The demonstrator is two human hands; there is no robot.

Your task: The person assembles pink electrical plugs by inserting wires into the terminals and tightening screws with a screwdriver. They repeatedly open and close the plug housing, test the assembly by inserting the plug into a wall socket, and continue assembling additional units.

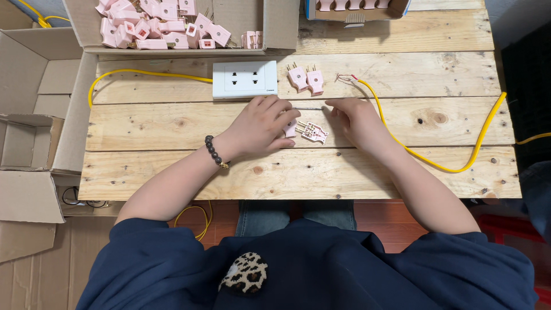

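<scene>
An opened pink plastic plug half (pixel 313 132), with metal contacts exposed, is laid flat on the rough plank counter (pixel 172 172) between the two hands. A second pink piece (pixel 290 128) is pinched under the curled fingers of the left hand (pixel 261 127). A thin metal screwdriver shaft (pixel 309 108) is touched by the loosely curled right hand (pixel 354 120); a firm grip cannot be told.

Soft, even light falls from above on the wooden table (pixel 172 172), bright without glare. Faint shadows sit under both hands and the cardboard box (pixel 275 34). Everything looks sharp; edges bend slightly.
</scene>
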